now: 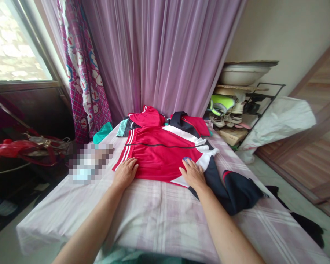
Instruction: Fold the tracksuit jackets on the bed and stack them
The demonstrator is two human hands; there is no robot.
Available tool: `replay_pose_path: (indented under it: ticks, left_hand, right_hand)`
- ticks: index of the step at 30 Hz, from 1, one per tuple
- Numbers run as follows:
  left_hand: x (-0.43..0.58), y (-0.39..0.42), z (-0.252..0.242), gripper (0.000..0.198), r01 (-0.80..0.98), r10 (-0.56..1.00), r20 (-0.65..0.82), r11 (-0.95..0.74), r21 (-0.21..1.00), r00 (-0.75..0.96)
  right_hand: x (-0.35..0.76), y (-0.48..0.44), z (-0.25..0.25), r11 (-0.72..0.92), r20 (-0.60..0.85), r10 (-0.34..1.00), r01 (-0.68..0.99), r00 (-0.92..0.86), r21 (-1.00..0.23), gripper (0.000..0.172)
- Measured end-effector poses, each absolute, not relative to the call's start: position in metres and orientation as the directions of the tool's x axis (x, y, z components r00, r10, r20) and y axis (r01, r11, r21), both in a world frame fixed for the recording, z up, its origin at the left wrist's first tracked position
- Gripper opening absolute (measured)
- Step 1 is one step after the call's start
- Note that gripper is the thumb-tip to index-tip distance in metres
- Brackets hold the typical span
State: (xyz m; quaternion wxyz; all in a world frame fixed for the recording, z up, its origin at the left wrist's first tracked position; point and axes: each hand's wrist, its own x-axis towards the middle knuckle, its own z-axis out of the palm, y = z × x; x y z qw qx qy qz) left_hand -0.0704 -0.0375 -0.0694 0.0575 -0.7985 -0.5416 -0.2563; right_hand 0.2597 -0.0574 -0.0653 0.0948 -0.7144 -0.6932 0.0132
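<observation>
A red, white and navy zip-up jacket [156,154] lies spread flat, its striped hem to the left and its collar to the right. My left hand [125,171] rests on the near corner by the hem, fingers stretched out. On the chest, beside a round blue badge [186,160], my right hand [193,173] lies with its fingers spread. The near navy sleeve [236,192] is bent and bunched toward the right. Across the far side, the other sleeve [181,121] is folded back. Neither hand grips the cloth visibly.
The jacket is on a plaid cloth-covered table [159,212]. More red clothes [148,116] and a teal cloth [103,132] lie at its far end. A blurred-out item [90,163] is at left. A shoe rack [236,110] and white sack [283,121] stand at right, purple curtains [165,55] behind.
</observation>
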Motion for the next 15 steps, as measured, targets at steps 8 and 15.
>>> replay_pose_path:
  ticks: [8, 15]
  left_hand:
    - [-0.076, -0.049, -0.073, 0.04, 0.874, 0.82, 0.482, -0.445, 0.196, 0.31]
    - [-0.078, -0.046, -0.077, 0.04, 0.866, 0.814, 0.496, -0.452, 0.213, 0.302]
  right_hand:
    - [0.263, -0.057, -0.068, 0.007, 0.15, 0.988, 0.984, 0.02, -0.176, 0.048]
    - [0.275, -0.054, -0.071, 0.05, 0.234, 0.972, 0.962, 0.015, -0.269, 0.037]
